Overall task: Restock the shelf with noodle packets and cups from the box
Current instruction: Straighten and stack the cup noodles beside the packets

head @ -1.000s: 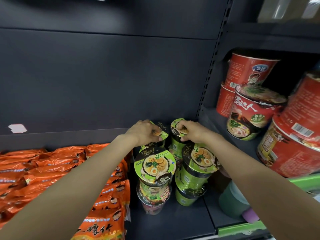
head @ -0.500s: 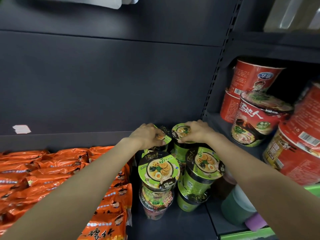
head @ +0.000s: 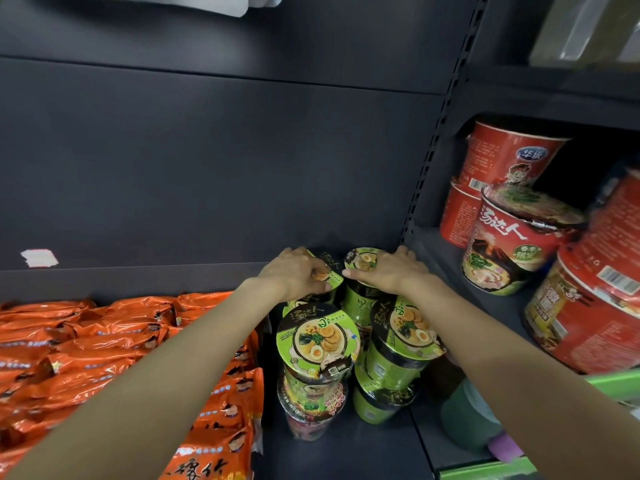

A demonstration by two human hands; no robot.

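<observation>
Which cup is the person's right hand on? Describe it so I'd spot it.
Find the orange noodle packets; right of them stand stacked green cups. The right hand rests on the rear right cup beside the slotted upright. Unlike the front cups, its lid is half covered.

Dark metal shelving back panel (head: 214, 161)

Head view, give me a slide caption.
Both hands set green noodle cups at the shelf's back.

Two bare forearms, left hand (head: 296, 273), right hand (head: 388, 271), no sleeves, nothing worn
</observation>
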